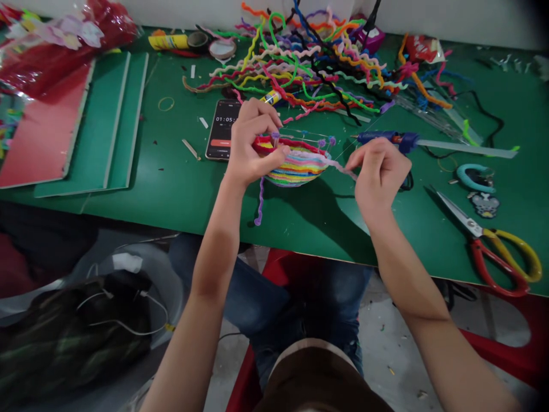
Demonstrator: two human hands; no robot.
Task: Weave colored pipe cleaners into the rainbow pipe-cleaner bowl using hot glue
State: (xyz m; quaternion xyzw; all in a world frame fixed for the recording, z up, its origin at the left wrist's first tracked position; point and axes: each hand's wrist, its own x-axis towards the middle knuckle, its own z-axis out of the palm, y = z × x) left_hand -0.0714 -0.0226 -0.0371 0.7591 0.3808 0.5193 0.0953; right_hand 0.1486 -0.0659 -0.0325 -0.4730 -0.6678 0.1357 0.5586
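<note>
A small boat-shaped piece built from rows of coloured pipe cleaners (298, 171) is held just above the green table. My left hand (257, 140) is closed round its left end, thumb on the near rim. Thin wires with purple twists stand along its top, and a purple pipe cleaner (259, 203) dangles from its left side. My right hand (380, 174) pinches the free end of a pale lilac pipe cleaner (338, 165), which runs along the piece's rim and off its right tip. Just behind my right hand lies a blue glue gun (386, 139) with a clear glue stick.
Heaped pipe cleaners (300, 63) cover the table's back. A phone (218, 129) showing a timer lies behind my left hand. Scissors (476, 229) with red and yellow handles lie at right, near a turquoise ring (475, 178). Boards (92, 126) and a red plastic bag (64, 57) occupy the left.
</note>
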